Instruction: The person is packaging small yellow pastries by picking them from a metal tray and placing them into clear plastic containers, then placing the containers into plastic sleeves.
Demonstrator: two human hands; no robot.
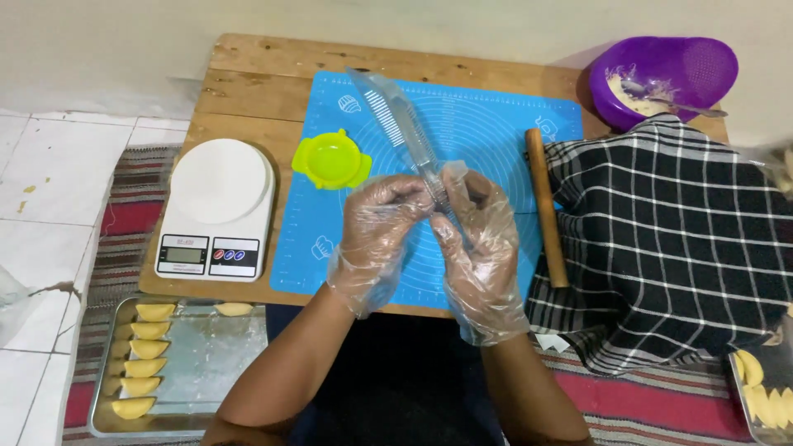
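We have a long, clear plastic piece (405, 124), ribbed along one side like a pleating or crimping tool, held by its near end above the blue baking mat (496, 132); the rest slants up and away from the grip toward the far left of the mat. It looks light and stiff, likely slick against our thin plastic gloves, and we judge the near end is the sensible place to hold it, well clear of the ribs. Our right hand (475, 239) is closed around that end, fingers curled and thumb pressed over it. Our left hand (380, 227) meets it from the side, fingertips pinched at the same end, though how firmly it grips we cannot tell through the crinkled glove. Both forearms rise from the near edge, wrists bent inward so the hands meet. Just beyond the grip to the left lies a yellow-green dumpling mould (330, 158), farther left a white kitchen scale (219, 206). To the right lies a wooden rolling pin (547, 206), then a black checked cloth (677, 239) and a purple bowl (694, 62). Near us sits a metal tray (206, 355) of folded pastries (147, 363).
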